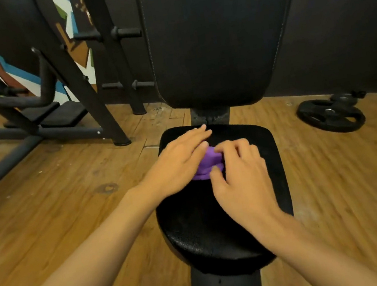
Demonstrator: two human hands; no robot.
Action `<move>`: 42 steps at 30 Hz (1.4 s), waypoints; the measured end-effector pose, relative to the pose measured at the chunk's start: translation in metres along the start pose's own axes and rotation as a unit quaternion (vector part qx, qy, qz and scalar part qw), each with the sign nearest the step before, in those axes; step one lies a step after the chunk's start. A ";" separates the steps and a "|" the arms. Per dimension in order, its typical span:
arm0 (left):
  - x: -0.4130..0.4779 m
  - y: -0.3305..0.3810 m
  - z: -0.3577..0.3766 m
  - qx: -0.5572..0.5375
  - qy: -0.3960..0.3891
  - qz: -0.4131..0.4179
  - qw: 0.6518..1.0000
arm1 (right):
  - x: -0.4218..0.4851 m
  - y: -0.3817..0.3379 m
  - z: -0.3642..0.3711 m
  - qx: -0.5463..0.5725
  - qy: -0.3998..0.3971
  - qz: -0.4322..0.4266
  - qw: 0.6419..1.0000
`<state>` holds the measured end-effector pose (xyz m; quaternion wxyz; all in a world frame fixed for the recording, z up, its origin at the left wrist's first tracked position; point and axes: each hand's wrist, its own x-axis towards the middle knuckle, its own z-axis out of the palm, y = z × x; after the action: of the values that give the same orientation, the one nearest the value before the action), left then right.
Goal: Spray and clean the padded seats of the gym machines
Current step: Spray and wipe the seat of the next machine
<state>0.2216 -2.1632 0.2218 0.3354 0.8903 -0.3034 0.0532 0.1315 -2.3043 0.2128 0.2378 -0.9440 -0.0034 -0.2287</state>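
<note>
Pressing down with straight fingers, the left hand (180,161) is lying flat on the small bunched purple cleaning cloth (206,167). The cloth is sitting on the rear half of the black textured padded seat (220,235), between both hands. The right hand (241,183) is curling fingers and thumb round the cloth's right side. Risk: the cloth is staying wadded, so wiping is likely missing the seat's front and edges.

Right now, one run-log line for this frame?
step: seat wipe | left hand: flat on crumpled purple cloth | right hand: pinching cloth | surface: black padded seat | nearby: black weight plate
</note>
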 end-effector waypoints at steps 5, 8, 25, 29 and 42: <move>-0.015 -0.024 -0.021 -0.024 0.106 -0.097 0.989 | 0.032 -0.018 0.037 -0.071 -0.216 -0.067 0.971; -0.020 -0.032 -0.015 0.024 0.033 -0.071 0.997 | 0.052 0.003 0.045 -0.093 -0.171 -0.082 0.977; -0.014 -0.055 0.009 0.100 -0.039 -0.017 0.994 | 0.026 0.113 -0.023 0.074 -0.188 -0.191 0.960; -0.016 -0.058 0.009 0.095 -0.046 -0.006 0.994 | -0.050 0.091 -0.033 0.220 -0.204 -0.152 0.942; -0.010 -0.041 0.003 0.178 -0.106 -0.022 0.978 | 0.089 0.116 -0.003 0.045 -0.178 -0.057 0.981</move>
<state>0.2369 -2.1360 0.1937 0.1380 0.9430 -0.3028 0.0040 0.2234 -2.4177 0.2016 0.2620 -0.9562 -0.1102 -0.0696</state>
